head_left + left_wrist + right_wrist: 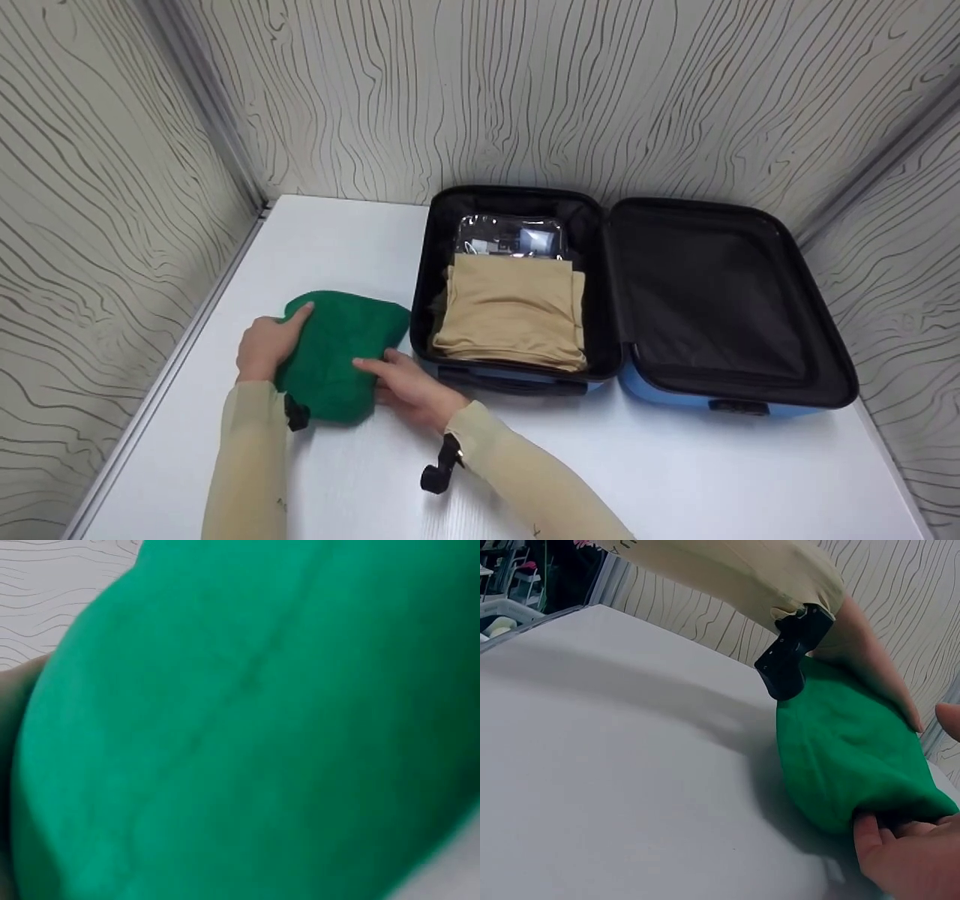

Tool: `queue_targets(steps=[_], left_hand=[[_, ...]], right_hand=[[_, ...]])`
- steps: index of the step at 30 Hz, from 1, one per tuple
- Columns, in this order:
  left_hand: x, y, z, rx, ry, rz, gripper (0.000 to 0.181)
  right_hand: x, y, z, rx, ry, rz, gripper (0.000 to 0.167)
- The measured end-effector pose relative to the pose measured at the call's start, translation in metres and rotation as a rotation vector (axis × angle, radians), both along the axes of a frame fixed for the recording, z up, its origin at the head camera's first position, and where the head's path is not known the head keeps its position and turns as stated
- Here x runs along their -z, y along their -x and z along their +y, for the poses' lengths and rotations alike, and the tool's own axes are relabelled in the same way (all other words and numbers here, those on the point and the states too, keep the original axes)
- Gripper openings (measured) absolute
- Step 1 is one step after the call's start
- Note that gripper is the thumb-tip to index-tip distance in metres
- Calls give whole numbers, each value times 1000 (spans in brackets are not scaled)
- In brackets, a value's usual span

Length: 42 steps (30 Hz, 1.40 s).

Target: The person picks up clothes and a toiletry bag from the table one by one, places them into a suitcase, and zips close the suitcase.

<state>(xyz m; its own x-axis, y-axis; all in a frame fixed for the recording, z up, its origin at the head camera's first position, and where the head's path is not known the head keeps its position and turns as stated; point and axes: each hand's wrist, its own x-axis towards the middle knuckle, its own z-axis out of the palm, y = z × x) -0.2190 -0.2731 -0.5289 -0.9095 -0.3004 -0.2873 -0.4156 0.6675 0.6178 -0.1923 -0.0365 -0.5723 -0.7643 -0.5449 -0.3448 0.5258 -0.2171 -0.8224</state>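
Observation:
A folded green cloth [337, 352] is held between both hands at the left of the white table, beside the suitcase. My left hand [268, 343] grips its left side, thumb on top, the other fingers hidden beneath. At the lower right edge my right hand [412, 390] holds it, the thumb over the top and the fingers under. Green cloth [240, 727] fills most of the left wrist view. In the right wrist view the right fingers [866, 836] curl under the edge of the cloth [847, 742], which is raised a little above the table.
An open suitcase [495, 382] stands right of the hands, its lid half [712, 300] laid out to the right. Inside are folded beige cloth [514, 307] and a clear pouch [510, 234]. Patterned walls enclose the back and sides of the table [352, 487].

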Motion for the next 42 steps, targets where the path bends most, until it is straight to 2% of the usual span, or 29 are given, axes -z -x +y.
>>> queue_targets(steps=[2,5,8,15,17,21,24,29,34,42], left_hand=[[-2,1,0,-8,-1,16,102],[-4,3,-1,-13,-2,40,101],[-7,4,-2,-13,1,62,100],[-15,4,-2,-26,5,106,97],[-17,5,-2,-29,2,117,96],[-21,5,-1,-43,0,140,98],[-24,5,0,-67,3,166,99],[-30,5,3,-105,3,235,91],[-37,4,5,-120,4,284,89],[-47,6,11,-148,23,351,78]], right_hand=[[-6,-2,0,1,-14,26,80],[-21,-7,2,13,-78,58,83],[-33,-12,3,24,-84,73,84],[-27,-10,-1,34,-24,83,69],[-36,-13,0,52,4,63,65],[-45,-14,-2,80,46,37,62],[-48,-12,-3,95,49,47,63],[-56,-12,-4,113,42,75,60],[-64,-12,-5,131,52,101,48],[-73,-9,-7,165,104,119,47]])
